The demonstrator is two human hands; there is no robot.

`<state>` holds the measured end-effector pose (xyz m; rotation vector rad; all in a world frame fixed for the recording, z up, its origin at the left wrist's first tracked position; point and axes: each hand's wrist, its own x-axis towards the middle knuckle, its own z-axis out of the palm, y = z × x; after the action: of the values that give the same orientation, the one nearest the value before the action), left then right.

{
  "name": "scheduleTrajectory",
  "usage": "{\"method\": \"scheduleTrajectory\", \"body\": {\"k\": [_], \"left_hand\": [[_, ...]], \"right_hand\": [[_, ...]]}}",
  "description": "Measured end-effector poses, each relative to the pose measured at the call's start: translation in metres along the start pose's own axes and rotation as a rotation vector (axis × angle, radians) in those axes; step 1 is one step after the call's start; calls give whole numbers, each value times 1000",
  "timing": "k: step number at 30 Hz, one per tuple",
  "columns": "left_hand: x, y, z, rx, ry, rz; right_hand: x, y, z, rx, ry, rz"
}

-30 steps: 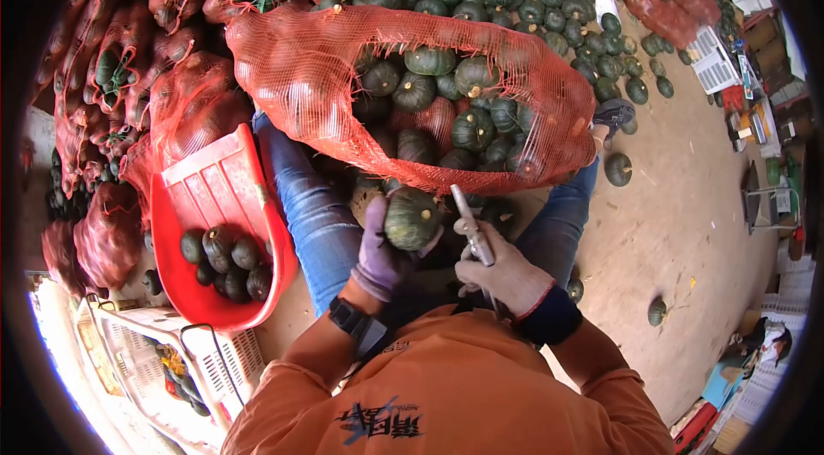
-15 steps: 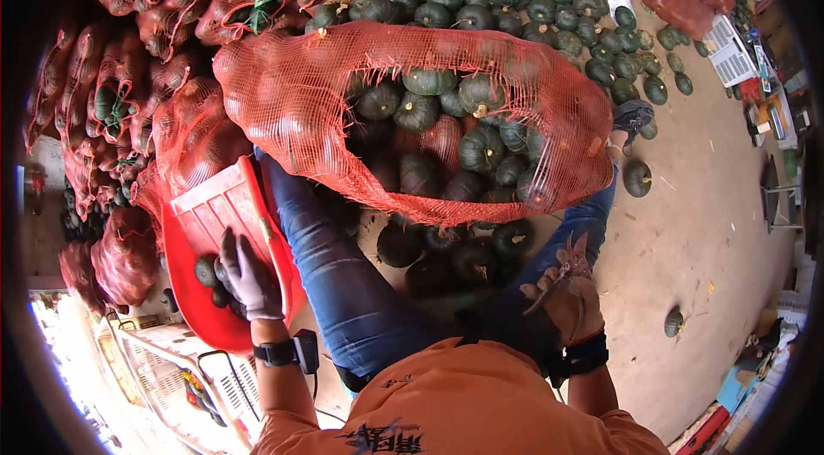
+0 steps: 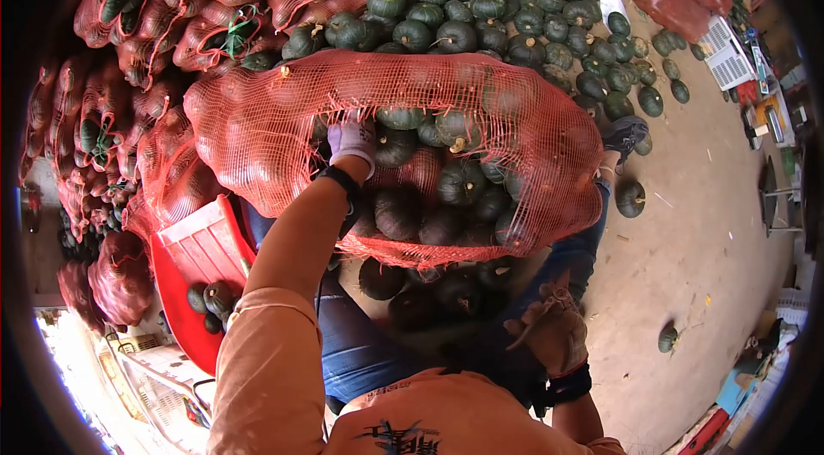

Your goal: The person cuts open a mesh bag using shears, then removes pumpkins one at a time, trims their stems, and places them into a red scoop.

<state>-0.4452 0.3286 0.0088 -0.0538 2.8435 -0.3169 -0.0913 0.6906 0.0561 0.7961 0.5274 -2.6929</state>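
Note:
A red mesh bag (image 3: 283, 116) lies across in front of me, torn open along its side, with dark green squashes (image 3: 397, 213) showing through the hole. My left hand (image 3: 352, 139), in a pale glove, reaches into the left end of this opening beside a squash; its fingertips are hidden. Low over my right thigh, my right hand (image 3: 554, 335), in a brownish glove, has its fingers curled. A thin, pointed thing seems to stick up from it, too blurred to name.
A red scoop-shaped tub (image 3: 184, 309) holding a few squashes stands at my left. Full mesh bags (image 3: 184, 167) are stacked to the left and behind. Loose squashes (image 3: 524, 21) are heaped beyond the torn bag, and a lone one (image 3: 668, 336) lies on the floor at right.
My left hand has moved from the red tub up and right into the torn bag's opening. My right hand has shifted slightly down and left. The view has tilted a little.

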Motion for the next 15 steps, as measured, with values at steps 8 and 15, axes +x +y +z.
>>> {"method": "scheduleTrajectory", "body": {"k": [8,15], "left_hand": [[-66,-17,-19,-211,103,205],[-196,-42,-5,-2391,-268,331]], "right_hand": [[-2,-2,0,-19,-200,-19],[-4,8,14,-62,-268,-81]]}}
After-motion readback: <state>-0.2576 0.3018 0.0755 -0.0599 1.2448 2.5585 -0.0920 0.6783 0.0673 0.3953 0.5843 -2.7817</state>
